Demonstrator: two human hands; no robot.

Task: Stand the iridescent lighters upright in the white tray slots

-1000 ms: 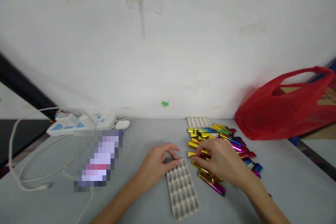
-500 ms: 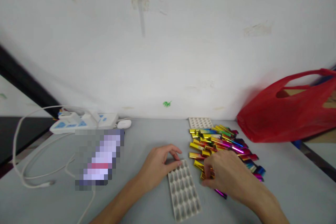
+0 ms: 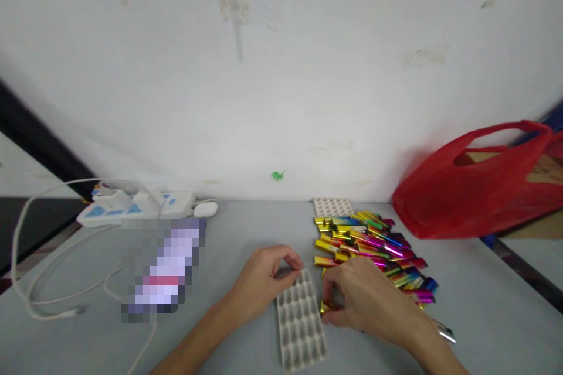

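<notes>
My left hand (image 3: 268,275) grips the far end of a pale tray (image 3: 301,322) with rows of small oval hollows, thumb on its rim and fingers curled over the far edge. Just right of the tray, my right hand (image 3: 365,293) pinches a shiny tube (image 3: 328,307) between thumb and fingers; its gold end points toward the tray and the rest is hidden by the hand. Beyond and under that hand lies a loose pile of shiny metallic tubes (image 3: 363,237) in gold, pink, blue and red.
A second pale tray (image 3: 333,207) lies against the wall behind the pile. At the right stands a red plastic bag (image 3: 448,199). On the left are a blurred phone (image 3: 169,263), a white power strip (image 3: 176,204), white cables (image 3: 61,303) and a small white case (image 3: 205,210).
My right hand has moved left toward the tray, with a gold-ended tube now showing in its pinch. The left hand stays at the tray's far end. The view has shifted slightly.
</notes>
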